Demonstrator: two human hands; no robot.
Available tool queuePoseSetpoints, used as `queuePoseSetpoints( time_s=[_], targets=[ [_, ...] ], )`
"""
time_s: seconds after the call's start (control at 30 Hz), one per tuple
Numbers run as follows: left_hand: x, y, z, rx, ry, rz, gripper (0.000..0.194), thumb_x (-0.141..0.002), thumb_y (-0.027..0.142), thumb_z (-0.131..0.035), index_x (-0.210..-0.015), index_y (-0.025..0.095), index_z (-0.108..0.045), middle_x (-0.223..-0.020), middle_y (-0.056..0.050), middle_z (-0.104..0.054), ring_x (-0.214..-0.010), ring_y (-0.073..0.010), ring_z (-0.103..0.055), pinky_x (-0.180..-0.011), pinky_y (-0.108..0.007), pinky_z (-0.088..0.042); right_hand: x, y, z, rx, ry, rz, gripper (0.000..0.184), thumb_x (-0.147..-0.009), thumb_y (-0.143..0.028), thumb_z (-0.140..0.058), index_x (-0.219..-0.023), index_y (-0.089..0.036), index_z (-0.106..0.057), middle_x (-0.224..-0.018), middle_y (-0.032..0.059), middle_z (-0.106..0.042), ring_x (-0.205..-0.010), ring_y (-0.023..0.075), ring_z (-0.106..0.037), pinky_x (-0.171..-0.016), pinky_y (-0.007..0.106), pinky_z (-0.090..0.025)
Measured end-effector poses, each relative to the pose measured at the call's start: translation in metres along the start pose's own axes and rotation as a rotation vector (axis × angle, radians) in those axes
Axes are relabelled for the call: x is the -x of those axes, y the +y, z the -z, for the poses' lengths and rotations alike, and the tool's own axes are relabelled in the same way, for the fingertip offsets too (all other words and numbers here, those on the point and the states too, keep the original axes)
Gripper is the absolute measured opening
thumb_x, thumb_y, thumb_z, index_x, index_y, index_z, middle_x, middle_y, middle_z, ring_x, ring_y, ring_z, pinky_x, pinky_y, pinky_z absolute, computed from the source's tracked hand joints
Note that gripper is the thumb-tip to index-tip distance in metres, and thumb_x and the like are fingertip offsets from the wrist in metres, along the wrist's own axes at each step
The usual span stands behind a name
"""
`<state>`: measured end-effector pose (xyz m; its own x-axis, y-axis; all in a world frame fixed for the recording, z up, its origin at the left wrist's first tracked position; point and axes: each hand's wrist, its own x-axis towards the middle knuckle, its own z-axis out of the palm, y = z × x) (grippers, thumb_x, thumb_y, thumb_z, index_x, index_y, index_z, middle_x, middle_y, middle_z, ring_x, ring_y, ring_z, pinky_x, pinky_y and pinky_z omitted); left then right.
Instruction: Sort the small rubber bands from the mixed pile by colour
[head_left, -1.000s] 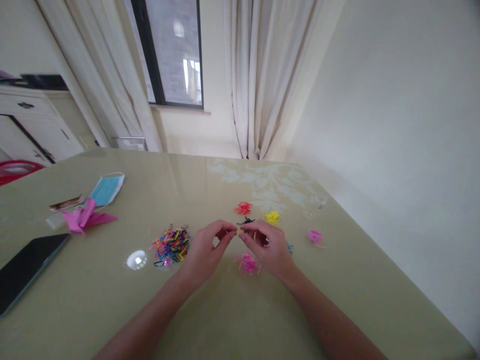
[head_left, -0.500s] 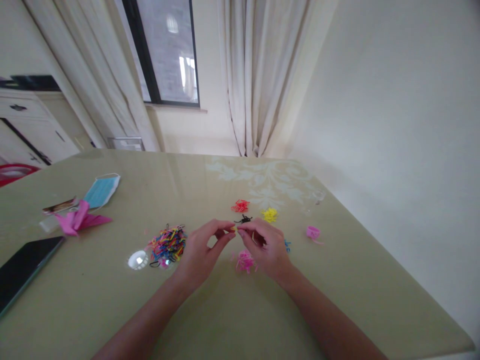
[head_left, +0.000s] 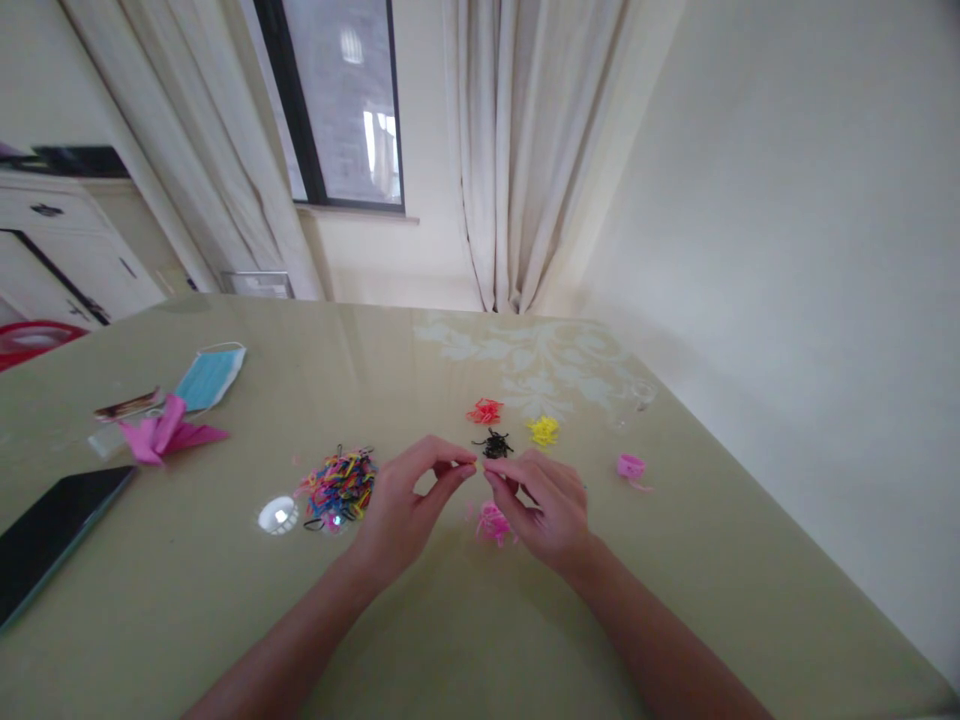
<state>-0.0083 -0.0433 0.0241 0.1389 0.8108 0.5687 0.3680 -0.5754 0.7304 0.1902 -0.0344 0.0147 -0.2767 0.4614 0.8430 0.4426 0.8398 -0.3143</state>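
Observation:
My left hand is closed in a pinch, thumb against forefinger, right of a mixed pile of coloured rubber bands. Opposite it, my right hand pinches too, its fingertips almost meeting the left ones. The small rubber band between them barely shows; it looked yellow a moment ago. Just beyond the fingertips lies a pile of black bands. Red bands and yellow bands form little heaps farther back. Pink bands lie below the fingertips, partly behind my right hand.
A clear, shiny dome-like piece sits left of the mixed pile. Farther left are a phone, a pink folded paper piece and a blue face mask. A pink coil lies to the right, with a clear plastic piece behind it.
The fingertips have parted slightly, and the yellow band between them shows less. My right hand has shifted a little right and down, uncovering more of the black pile and hiding the blue bands.

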Motion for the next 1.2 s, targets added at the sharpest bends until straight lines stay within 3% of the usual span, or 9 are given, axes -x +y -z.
queuePoseSetpoints(
  time_s=[0.1, 0.17, 0.3, 0.47, 0.63, 0.77, 1.03, 1.2],
  targets=[
    [-0.003, -0.008, 0.008, -0.119, -0.061, -0.053, 0.021, -0.099, 0.026, -0.067, -0.119, 0.024, -0.07, -0.1, -0.002, -0.076, -0.08, -0.0139, -0.069, -0.078, -0.025, -0.055, -0.001, -0.002, 0.002, 0.012, 0.016, 0.018, 0.022, -0.094, -0.007, -0.069, -0.111, -0.022, -0.071, -0.07, -0.0004, -0.068, -0.059, 0.0128, -0.059, -0.058, 0.027, -0.046],
    [-0.005, -0.018, 0.017, -0.347, -0.127, -0.074, 0.029, -0.1, 0.026, -0.064, -0.128, 0.023, -0.068, -0.111, -0.006, -0.076, -0.089, -0.0187, -0.071, -0.086, -0.032, -0.055, -0.002, -0.002, 0.005, 0.026, 0.039, 0.025, 0.022, -0.094, -0.007, -0.069, -0.111, -0.022, -0.072, -0.069, -0.0008, -0.067, -0.058, 0.0125, -0.058, -0.057, 0.027, -0.046],
    [-0.01, -0.037, 0.039, -0.945, -0.241, 0.044, 0.023, -0.1, 0.021, -0.057, -0.113, 0.02, -0.077, -0.115, -0.013, -0.076, -0.109, -0.0345, -0.069, -0.1, -0.052, -0.047, -0.006, 0.009, 0.012, 0.106, 0.093, 0.014, 0.018, -0.096, -0.01, -0.068, -0.109, -0.022, -0.073, -0.071, 0.0002, -0.07, -0.059, 0.0131, -0.059, -0.059, 0.027, -0.048],
    [-0.011, -0.045, 0.055, -1.206, -0.419, 0.287, 0.028, -0.101, 0.028, -0.052, -0.099, 0.016, -0.077, -0.107, -0.016, -0.076, -0.108, -0.039, -0.07, -0.096, -0.054, -0.048, -0.008, 0.055, 0.028, 0.297, 0.085, -0.257, 0.017, -0.101, -0.026, -0.062, -0.102, -0.018, -0.077, -0.071, 0.0024, -0.068, -0.061, 0.015, -0.061, -0.062, 0.028, -0.048],
    [-0.013, -0.053, 0.057, -1.164, -0.522, 0.429, 0.031, -0.102, 0.02, -0.042, -0.098, 0.016, -0.073, -0.107, -0.015, -0.073, -0.104, -0.0342, -0.071, -0.082, -0.043, -0.053, 0.001, 0.1, 0.034, 0.483, -0.183, -0.571, 0.026, -0.098, -0.031, -0.057, -0.095, -0.018, -0.079, -0.084, 0.0072, -0.077, -0.07, 0.0198, -0.067, -0.068, 0.031, -0.048],
    [-0.015, -0.058, 0.056, -1.092, -0.474, 0.479, 0.034, -0.101, 0.015, -0.038, -0.095, 0.02, -0.071, -0.104, -0.012, -0.073, -0.099, -0.0306, -0.071, -0.077, -0.038, -0.052, 0.006, 0.112, 0.029, 0.544, -0.353, -0.638, 0.023, -0.095, -0.027, -0.059, -0.097, -0.02, -0.081, -0.093, 0.0086, -0.08, -0.08, 0.023, -0.071, -0.073, 0.032, -0.047],
    [-0.015, -0.065, 0.054, -1.023, -0.46, 0.425, 0.031, -0.096, 0.012, -0.041, -0.101, 0.019, -0.071, -0.105, -0.012, -0.074, -0.104, -0.0302, -0.069, -0.085, -0.04, -0.052, 0.007, 0.113, 0.026, 0.559, -0.351, -0.648, 0.023, -0.093, -0.027, -0.064, -0.104, -0.02, -0.082, -0.092, 0.0094, -0.079, -0.081, 0.0242, -0.071, -0.072, 0.032, -0.048],
    [-0.017, -0.068, 0.053, -0.81, -0.295, 0.334, 0.025, -0.092, 0.015, -0.048, -0.099, 0.019, -0.071, -0.103, -0.01, -0.075, -0.102, -0.0271, -0.067, -0.094, -0.042, -0.05, 0.003, 0.103, 0.029, 0.492, -0.222, -0.615, 0.028, -0.096, -0.032, -0.058, -0.101, -0.019, -0.082, -0.084, 0.0076, -0.077, -0.071, 0.0206, -0.068, -0.07, 0.032, -0.049]
  ],
)
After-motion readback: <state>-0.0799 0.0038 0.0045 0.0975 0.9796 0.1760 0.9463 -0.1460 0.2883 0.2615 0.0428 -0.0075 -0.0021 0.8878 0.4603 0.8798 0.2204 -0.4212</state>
